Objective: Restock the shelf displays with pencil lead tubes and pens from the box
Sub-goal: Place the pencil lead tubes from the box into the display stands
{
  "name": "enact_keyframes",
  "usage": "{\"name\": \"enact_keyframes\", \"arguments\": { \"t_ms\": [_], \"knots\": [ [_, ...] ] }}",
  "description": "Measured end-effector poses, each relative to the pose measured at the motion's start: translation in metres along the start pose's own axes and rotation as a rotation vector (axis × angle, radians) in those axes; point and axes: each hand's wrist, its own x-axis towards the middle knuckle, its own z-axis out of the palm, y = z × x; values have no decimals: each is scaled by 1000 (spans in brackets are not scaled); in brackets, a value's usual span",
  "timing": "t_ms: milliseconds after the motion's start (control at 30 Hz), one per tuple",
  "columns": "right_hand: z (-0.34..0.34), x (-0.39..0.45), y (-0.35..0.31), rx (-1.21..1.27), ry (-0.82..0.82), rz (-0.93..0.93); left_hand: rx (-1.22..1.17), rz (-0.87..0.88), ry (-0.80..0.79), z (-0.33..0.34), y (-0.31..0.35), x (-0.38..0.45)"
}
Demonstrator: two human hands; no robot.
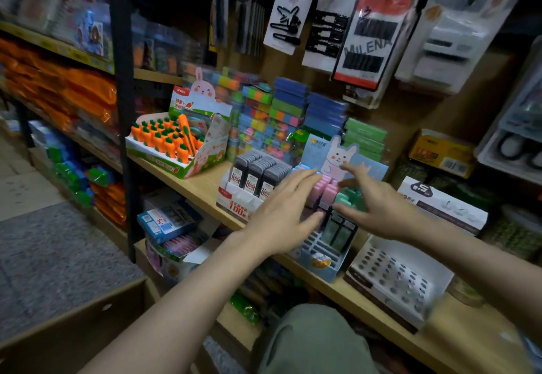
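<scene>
The pencil lead tubes (pixel 254 174), dark with grey caps, stand in rows in a white display tray (pixel 234 197) on the wooden shelf (pixel 202 188), at 11 o'clock from the left hand (pixel 281 218). This hand hovers with fingers spread and straight, holding nothing, just beside the tray. The right hand (pixel 378 209) is at 3 o'clock from it, also spread and released, over the pastel tubes (pixel 328 190) in the blue rabbit display (pixel 325 256). At 10 o'clock stands a box of carrot erasers (pixel 164 138). A cardboard box (pixel 73 326) is at 7 o'clock, its inside hidden.
</scene>
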Motion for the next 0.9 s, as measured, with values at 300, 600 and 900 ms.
{"name": "enact_keyframes", "arguments": {
  "t_ms": [300,600,900],
  "knots": [
    [-1,1,10,-41,-33,-89,111,-68,-124,15,10,44],
    [2,2,23,-27,-40,-75,33,-167,-166,9,1,44],
    [8,-13,-20,123,148,-267,133,-13,88,-8,-9,-20]
  ]
}}
